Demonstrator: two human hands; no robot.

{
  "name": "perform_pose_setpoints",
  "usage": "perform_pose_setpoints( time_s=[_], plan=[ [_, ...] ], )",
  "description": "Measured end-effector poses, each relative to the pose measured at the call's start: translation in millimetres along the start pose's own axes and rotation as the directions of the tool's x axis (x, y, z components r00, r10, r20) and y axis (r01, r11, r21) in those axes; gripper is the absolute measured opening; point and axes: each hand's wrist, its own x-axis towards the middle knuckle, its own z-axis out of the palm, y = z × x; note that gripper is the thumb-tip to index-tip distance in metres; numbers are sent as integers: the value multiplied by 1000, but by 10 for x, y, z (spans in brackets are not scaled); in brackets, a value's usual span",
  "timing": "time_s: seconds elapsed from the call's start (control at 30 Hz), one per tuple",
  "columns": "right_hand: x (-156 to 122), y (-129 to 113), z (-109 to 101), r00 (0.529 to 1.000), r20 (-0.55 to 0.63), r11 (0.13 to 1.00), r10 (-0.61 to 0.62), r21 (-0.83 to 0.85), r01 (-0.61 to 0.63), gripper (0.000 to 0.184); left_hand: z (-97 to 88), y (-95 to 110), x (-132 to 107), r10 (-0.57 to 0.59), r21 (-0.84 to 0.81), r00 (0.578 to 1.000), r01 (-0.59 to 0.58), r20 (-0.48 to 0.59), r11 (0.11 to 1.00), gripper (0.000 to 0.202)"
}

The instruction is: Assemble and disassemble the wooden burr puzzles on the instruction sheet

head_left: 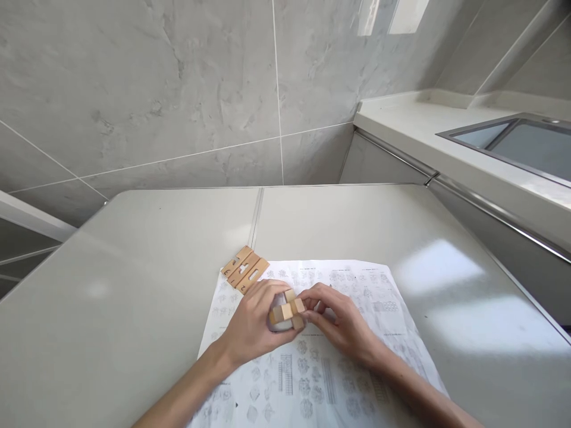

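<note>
A wooden block puzzle (286,311) of interlocking light and darker pieces sits between my hands, above a printed sheet (307,368). My left hand (256,315) curls around its left side, thumb below and fingers above. From the right, my right hand (336,315) pinches at the puzzle's right edge with thumb and fingertips. Up and left of my left hand lie flat wooden pieces (244,270) with cut-out slots and marked numbers, side by side on the corner of the sheet. My fingers and palm hide part of the puzzle.
The sheet with small drawings and text lies on a pale table (134,309) with a seam (256,217) running across it. Behind stands a grey tiled wall (178,89). A white counter (401,122) with a sink (517,139) is on the right.
</note>
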Motion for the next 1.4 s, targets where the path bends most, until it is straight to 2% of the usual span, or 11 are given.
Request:
perform_pose_setpoints(
  time_s=[0.07, 0.13, 0.23, 0.37, 0.5, 0.63, 0.73, 1.07, 1.4],
  plan=[
    [-9, 4, 18, 999, 0, 999, -49, -17, 49, 22, 16, -12, 9, 52, 64, 999, -52, 1, 997, 42],
    [-17, 10, 34, 998, -8, 998, -60, -33, 60, 20, 21, -19, 18, 53, 96, 999, -52, -5, 994, 39],
    [-17, 19, 37, 999, -33, 999, -17, -47, 15, 17, 16, -31, 18, 23, 159, 1000, -22, -1, 987, 43],
    [4, 23, 21, 995, -76, 997, 66, -40, -69, 14, 10, -57, -7, -24, 213, 997, 7, 76, 977, 51],
    [10, 32, 17, 988, -109, 994, 113, 2, -113, 15, 6, -67, -33, -4, 196, 998, -8, 58, 981, 58],
    [7, 45, -6, 978, -122, 982, 169, 106, -157, 21, -1, -54, -37, 58, 156, 998, -55, -12, 986, 30],
    [17, 42, -41, 972, -100, 964, 214, 184, -193, 28, 4, -46, -29, 92, 134, 992, -81, -82, 988, 16],
    [21, -28, -85, 969, 64, 917, 238, 315, -246, 34, -26, 33, 25, 85, 58, 982, -77, -166, 995, 10],
    [25, -51, -111, 961, 131, 916, 244, 294, -273, 34, -25, -17, 13, 90, 78, 985, -80, -145, 994, 11]
  ],
)
